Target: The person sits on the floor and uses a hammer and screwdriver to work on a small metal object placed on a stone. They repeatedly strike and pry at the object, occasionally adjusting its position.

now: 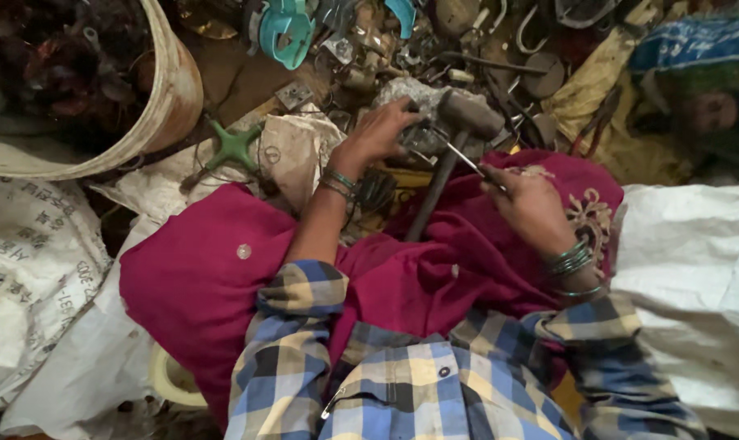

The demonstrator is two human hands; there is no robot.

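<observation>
One hammer (459, 134) lies with its grey head by a rock-like lump (414, 91), the handle running down onto the magenta cloth (222, 277) across the lap. The left hand (377, 130) curls closed over a small metal part (422, 137) beside the hammer head. The right hand (532, 204) pinches one thin screwdriver (459, 155), tip touching that part. One rusty tub (169, 98) at upper left holds dark scrap. Two teal plastic pieces (284, 33) lie among loose metal bits. One green cross-shaped piece (233, 147) rests on white sacking (35, 261).
</observation>
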